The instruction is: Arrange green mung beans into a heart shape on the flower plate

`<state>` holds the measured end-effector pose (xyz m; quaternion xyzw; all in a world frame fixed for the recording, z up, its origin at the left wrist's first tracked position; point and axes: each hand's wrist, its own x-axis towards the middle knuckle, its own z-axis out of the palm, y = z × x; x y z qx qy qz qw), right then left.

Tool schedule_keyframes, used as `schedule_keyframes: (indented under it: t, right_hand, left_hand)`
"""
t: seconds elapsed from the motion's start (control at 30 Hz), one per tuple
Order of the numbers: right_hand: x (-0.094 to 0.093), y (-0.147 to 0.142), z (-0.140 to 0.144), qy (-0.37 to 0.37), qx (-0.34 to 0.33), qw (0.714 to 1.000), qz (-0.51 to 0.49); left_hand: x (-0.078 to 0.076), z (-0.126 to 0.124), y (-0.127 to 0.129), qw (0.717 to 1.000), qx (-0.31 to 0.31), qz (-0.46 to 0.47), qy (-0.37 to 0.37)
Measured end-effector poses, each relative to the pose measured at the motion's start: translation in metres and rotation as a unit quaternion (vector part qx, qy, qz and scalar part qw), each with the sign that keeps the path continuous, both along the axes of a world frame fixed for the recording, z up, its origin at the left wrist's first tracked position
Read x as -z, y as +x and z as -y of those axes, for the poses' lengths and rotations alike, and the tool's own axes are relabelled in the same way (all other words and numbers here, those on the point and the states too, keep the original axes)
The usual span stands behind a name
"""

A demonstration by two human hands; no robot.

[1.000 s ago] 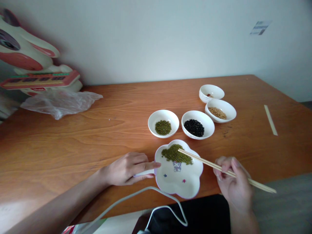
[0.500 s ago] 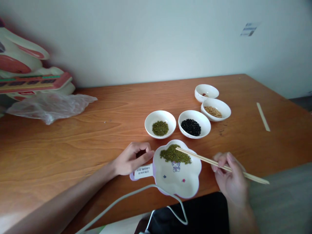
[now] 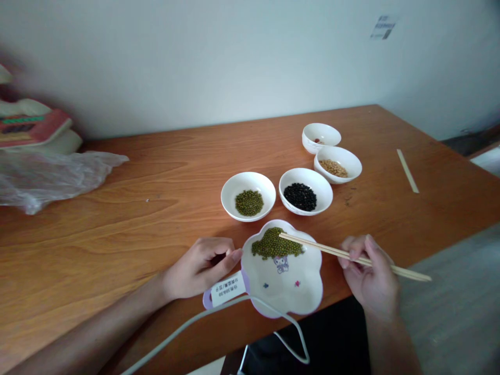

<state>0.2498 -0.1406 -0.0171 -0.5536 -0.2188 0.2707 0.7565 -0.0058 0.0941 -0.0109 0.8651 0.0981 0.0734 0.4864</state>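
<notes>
Low in the frame, the right hand (image 3: 371, 273) pinches wooden chopsticks (image 3: 351, 255) over green beans (image 3: 275, 244) in a white flower-shaped plate (image 3: 287, 291); the left hand (image 3: 199, 265), fingers loosely curled, touches its rim.

Left hand (image 3: 199, 265) & right hand (image 3: 371, 276): both bare, no gloves, no rings, no watch or band on either wrist. Both forearms bare as far as the frame shows, no sleeve edge in view. Nails short, plain, no polish. Fingers slim. Dark, near-black clothing (image 3: 332, 338) shows at bottom centre, between the forearms, plain fabric, no print seen. Pale grey-white cable (image 3: 250, 302) curves across in front of it, thin, smooth, looping down to the bottom edge. Where it ends can't be told.
</notes>
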Motion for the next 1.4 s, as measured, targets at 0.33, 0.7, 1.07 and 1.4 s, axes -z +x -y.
schedule_keyframes:
  t: [0.33, 0.7, 1.07, 1.4]
  right_hand:
    - [-0.004, -0.020, 0.007, 0.023, 0.064, 0.997, 0.028]
    - [-0.055, -0.041, 0.013, -0.145, 0.071, 0.975, 0.155]
    - [-0.041, -0.072, 0.028, -0.129, -0.122, 0.921, 0.347]
    - [-0.042, -0.060, 0.045, -0.169, -0.179, 0.893, 0.376]
  left_hand:
    - [-0.008, 0.002, 0.005, 0.997, 0.063, 0.032, 0.041]
    - [-0.008, 0.005, 0.006, 1.000, -0.022, 0.020, -0.008]
    - [-0.004, 0.007, 0.006, 0.994, 0.010, 0.034, 0.102]
    - [-0.004, 0.008, 0.005, 0.995, -0.005, 0.027, 0.100]
